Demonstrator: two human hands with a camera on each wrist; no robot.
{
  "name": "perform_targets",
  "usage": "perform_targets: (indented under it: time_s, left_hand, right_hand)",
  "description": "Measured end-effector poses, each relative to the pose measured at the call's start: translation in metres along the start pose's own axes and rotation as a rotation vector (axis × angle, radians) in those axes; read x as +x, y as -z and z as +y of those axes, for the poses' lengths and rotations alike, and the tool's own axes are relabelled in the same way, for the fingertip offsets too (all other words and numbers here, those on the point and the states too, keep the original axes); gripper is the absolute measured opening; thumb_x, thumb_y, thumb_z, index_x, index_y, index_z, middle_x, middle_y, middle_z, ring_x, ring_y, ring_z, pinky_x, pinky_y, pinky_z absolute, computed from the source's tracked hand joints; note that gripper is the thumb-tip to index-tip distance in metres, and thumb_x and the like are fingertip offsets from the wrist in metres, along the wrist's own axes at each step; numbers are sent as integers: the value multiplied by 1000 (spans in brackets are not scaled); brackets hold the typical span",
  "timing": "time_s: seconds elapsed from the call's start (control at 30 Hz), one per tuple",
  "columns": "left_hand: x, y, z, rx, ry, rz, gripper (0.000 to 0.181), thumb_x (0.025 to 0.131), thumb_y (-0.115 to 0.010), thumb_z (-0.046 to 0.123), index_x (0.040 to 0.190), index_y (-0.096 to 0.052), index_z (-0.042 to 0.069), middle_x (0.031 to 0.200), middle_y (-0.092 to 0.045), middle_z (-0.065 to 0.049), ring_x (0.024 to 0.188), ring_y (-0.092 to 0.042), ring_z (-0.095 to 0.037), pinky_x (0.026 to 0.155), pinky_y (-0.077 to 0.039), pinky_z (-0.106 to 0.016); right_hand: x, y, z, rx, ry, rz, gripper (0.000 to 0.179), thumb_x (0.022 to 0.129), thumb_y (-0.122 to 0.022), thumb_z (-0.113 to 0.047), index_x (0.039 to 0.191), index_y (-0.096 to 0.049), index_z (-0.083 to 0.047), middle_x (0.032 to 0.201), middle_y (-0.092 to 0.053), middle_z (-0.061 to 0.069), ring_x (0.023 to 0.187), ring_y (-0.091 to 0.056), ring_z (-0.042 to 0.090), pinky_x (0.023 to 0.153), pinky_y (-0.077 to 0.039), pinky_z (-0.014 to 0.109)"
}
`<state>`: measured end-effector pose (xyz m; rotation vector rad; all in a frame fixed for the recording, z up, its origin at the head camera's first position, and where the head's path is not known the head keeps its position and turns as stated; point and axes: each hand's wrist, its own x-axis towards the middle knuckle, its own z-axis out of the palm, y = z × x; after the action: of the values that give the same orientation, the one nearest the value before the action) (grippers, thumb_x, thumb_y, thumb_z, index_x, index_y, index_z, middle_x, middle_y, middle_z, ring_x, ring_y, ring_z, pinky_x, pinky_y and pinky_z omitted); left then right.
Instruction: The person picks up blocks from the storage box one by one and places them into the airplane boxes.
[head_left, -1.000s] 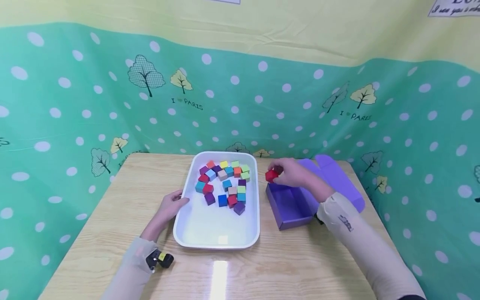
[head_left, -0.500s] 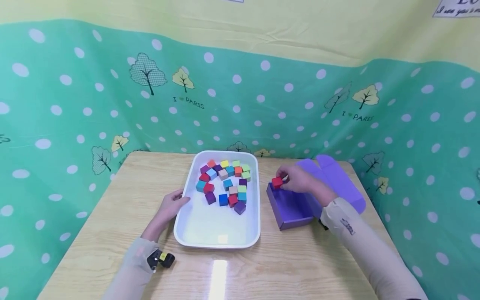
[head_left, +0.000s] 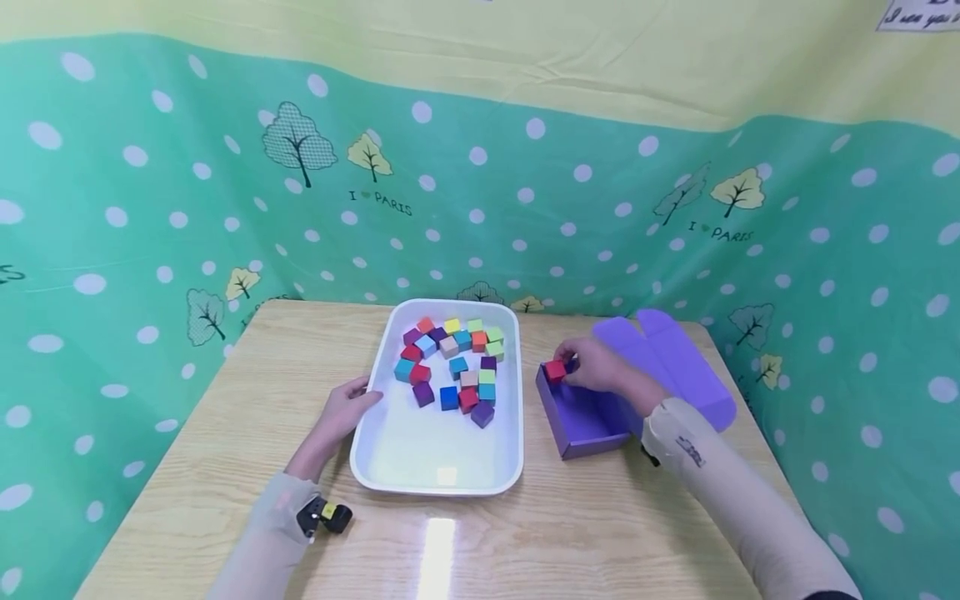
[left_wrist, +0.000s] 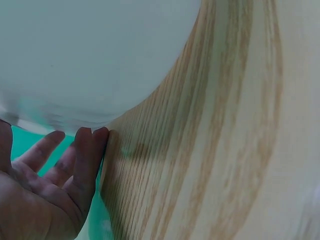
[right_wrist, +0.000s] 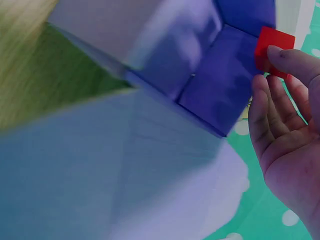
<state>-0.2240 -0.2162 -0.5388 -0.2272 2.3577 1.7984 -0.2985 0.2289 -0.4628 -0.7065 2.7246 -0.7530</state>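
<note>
My right hand [head_left: 596, 365] pinches a red cube [head_left: 555, 371] between thumb and fingertips, at the far left corner of the purple box [head_left: 592, 448]. In the right wrist view the red cube [right_wrist: 274, 50] sits by the box's inner wall, and the box floor [right_wrist: 220, 82] shows. My left hand [head_left: 347, 408] holds the white tray [head_left: 362, 454] by its left side, thumb over the rim. The left wrist view shows its fingers [left_wrist: 85, 155] against the tray's outer side. Several coloured cubes [head_left: 448, 398] lie in the tray's far half.
The box's lid [head_left: 686, 367] is folded back to the right. Tray and box stand side by side on a wooden table [head_left: 360, 567]. A green and yellow patterned cloth [head_left: 465, 183] hangs behind the table and down its sides.
My right hand has brought the red cube from beyond the box's far edge rightward and down into its far left corner. The left hand has stayed at the tray.
</note>
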Motion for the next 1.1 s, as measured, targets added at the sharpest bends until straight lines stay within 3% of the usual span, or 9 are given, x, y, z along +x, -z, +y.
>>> perform_targets:
  time_s: [0.33,0.63,1.1]
  left_hand:
    - [0,-1,1,25,11,9,58,95,-59,22,144,-41,-1,131,-54,-28,109,-61,-36,85,-56,-37]
    - [-1,-1,3,27,6,12,57,95,-59,22,144,-41,-2,130,-54,-29,107,-61,-35,84,-56,-36]
    - [-1,-1,1,23,-8,4,57,95,-59,22,144,-41,-2,130,-54,-29,108,-61,-36,84,-56,-37]
  right_hand:
    - [-4,-15,13,56,-22,48,33,74,-79,0,104,-68,-7,92,-66,2,83,-59,18,74,-52,34]
    - [-4,-24,16,8,-3,73,33,75,-80,-2,106,-70,-9,89,-68,0,82,-62,16,75,-54,34]
    - [-4,-40,19,-63,-47,72,31,76,-81,-6,105,-70,-11,90,-68,0,82,-62,15,72,-54,30]
